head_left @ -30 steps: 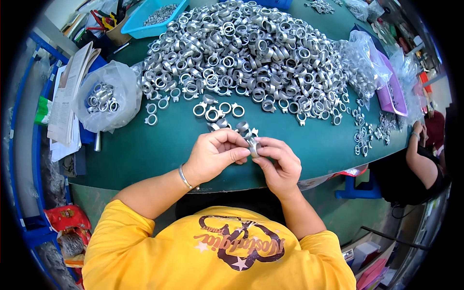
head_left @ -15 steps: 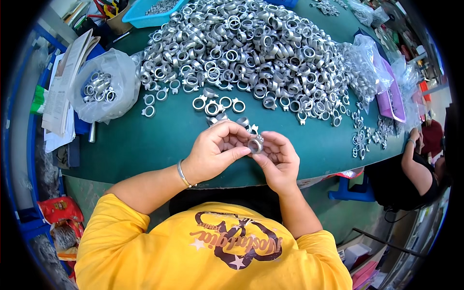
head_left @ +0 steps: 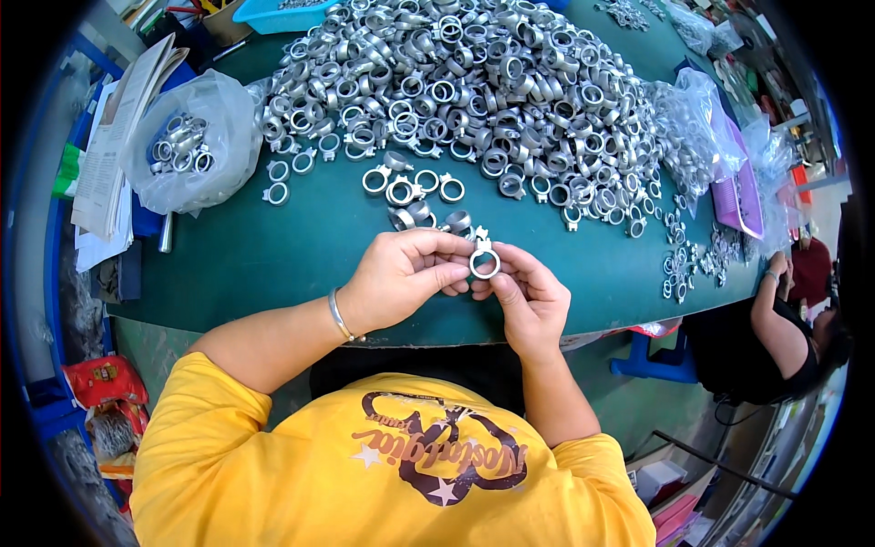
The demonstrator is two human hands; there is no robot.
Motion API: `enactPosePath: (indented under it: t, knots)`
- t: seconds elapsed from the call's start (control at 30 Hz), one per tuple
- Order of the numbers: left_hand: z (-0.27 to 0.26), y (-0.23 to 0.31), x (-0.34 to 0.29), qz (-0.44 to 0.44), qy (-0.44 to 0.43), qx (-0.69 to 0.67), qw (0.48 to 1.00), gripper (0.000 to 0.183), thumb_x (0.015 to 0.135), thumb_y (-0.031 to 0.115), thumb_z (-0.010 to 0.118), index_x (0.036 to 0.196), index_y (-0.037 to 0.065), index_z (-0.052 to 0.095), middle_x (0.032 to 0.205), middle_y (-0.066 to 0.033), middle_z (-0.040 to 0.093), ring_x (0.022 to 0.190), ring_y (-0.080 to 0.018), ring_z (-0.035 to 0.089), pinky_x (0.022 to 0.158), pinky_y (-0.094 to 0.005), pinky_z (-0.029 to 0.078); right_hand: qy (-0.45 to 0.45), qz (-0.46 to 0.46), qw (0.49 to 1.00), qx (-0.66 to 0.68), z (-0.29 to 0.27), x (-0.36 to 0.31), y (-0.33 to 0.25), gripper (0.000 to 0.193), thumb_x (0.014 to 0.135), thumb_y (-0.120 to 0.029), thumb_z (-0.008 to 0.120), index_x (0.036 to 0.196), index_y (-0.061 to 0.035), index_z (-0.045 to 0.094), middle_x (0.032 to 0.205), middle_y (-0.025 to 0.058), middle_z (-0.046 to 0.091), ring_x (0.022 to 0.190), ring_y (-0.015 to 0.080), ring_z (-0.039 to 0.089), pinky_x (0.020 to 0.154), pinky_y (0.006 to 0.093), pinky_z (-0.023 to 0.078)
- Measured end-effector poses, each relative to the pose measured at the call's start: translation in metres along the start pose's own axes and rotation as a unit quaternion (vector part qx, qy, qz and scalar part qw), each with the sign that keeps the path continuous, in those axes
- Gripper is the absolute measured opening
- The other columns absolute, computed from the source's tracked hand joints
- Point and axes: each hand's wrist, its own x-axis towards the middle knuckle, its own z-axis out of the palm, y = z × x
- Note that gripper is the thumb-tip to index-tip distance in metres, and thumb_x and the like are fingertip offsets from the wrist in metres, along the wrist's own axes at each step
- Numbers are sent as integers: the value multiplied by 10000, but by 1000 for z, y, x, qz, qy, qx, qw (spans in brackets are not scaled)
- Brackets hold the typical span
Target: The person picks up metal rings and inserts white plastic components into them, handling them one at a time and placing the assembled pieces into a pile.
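Between the fingertips of both hands I hold a silver metal ring part [head_left: 485, 264], a round band with a small notched lug at its top. My left hand [head_left: 410, 273] pinches it from the left and my right hand [head_left: 527, 296] from the right. The ring's opening faces up toward me. Just beyond my fingers lie several loose ring parts [head_left: 415, 215] of the same kind on the green table [head_left: 273, 273]. A large heap of such metal rings [head_left: 474, 100] rises behind them.
At left stands a clear plastic bag [head_left: 219, 164] with several rings inside, beside stacked papers [head_left: 123, 146]. A blue tray [head_left: 273, 16] sits at the far left. Right of the heap are a purple basket [head_left: 738, 201] and smaller metal pieces [head_left: 676, 269]. Another person [head_left: 756, 337] sits at far right.
The ring part has turned between my fingers: its opening now shows as a full circle with the lug pointing away from me. Both hands stay close together around it.
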Motion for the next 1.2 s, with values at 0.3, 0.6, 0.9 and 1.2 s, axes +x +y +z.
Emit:
enactPosePath:
  t: [0.3, 0.6, 0.9, 1.2]
  knots:
    - [2, 3, -1, -27, 13, 27, 999, 196, 845, 7, 585, 1032, -48, 606, 916, -102, 630, 761, -143, 631, 682, -243, 536, 15, 14, 1000, -8, -1, -1, -1, 230, 858, -28, 582, 1072, 58, 584, 902, 107, 636, 721, 121, 611, 625, 221, 516]
    - [0, 6, -1, -36, 7, 34, 999, 188, 844, 7, 586, 1022, -47, 611, 908, -97, 627, 760, -142, 633, 682, -238, 537, 21, 11, 999, -26, 0, -1, 0, 220, 849, -13, 589, 1062, 39, 599, 897, 89, 628, 696, 109, 603, 613, 205, 504]
    - [-1, -4, 4, 3, 14, 23, 1000, 190, 840, 10, 585, 1022, -26, 628, 894, -74, 636, 738, -112, 627, 669, -219, 523, 31, -41, 994, -94, 0, 3, 3, 249, 810, 39, 607, 1059, 27, 610, 833, 80, 611, 676, 109, 594, 602, 205, 488]
    - [-3, -7, 7, 6, 17, -7, 1000, 189, 837, 1, 585, 1018, -32, 626, 902, -80, 637, 735, -114, 627, 663, -220, 521, 9, -15, 996, -84, -3, 7, 3, 279, 808, 60, 596, 1087, 43, 588, 871, 92, 598, 710, 122, 597, 631, 208, 490]
